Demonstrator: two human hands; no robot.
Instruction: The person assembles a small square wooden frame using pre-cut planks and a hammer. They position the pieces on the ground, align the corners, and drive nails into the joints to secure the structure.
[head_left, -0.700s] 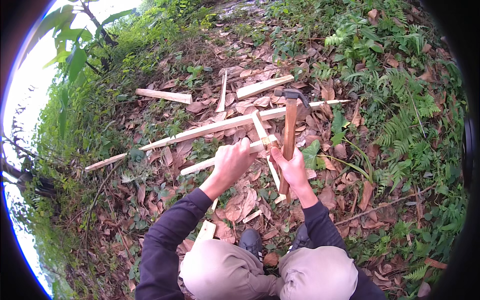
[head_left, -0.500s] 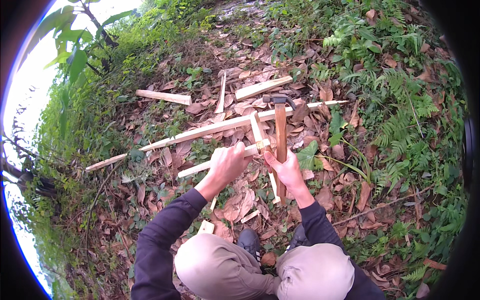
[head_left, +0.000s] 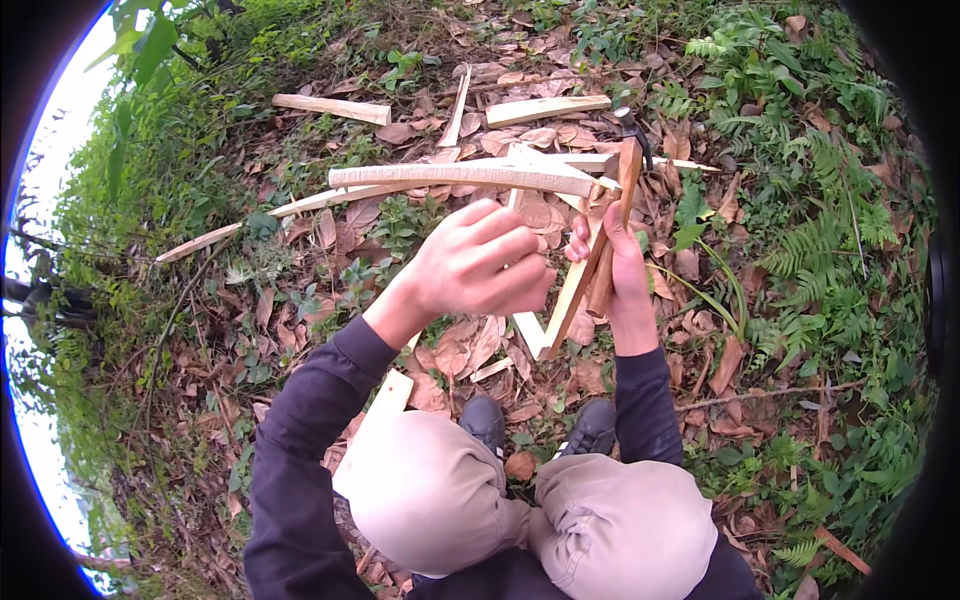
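Observation:
My right hand point(head_left: 622, 260) is wrapped round the wooden handle of a claw hammer point(head_left: 628, 170) and a pale stick of a joined wooden frame point(head_left: 570, 305) together. The hammer stands head up, its dark head beyond my fingers. From the joint above my right hand, a rough stick point(head_left: 450, 176) of the frame points left. Other sticks of the frame meet in a corner below the hand. My left hand point(head_left: 483, 262) hovers left of the frame with curled fingers, apart from the sticks; whether something small sits inside them is hidden.
On the leaf-strewn ground lies a long thin pole point(head_left: 330, 198), partly behind the frame. Beyond it are loose split pieces of wood point(head_left: 548, 109), point(head_left: 332, 107) and a narrow splinter point(head_left: 457, 108). A pale board point(head_left: 388, 398) lies by my left knee. Ferns point(head_left: 800, 240) grow at the right.
My left hand has let go of the frame's stick. The frame has turned, its left-pointing stick now farther away and higher in view. My right hand, with hammer and frame, has shifted right and upward.

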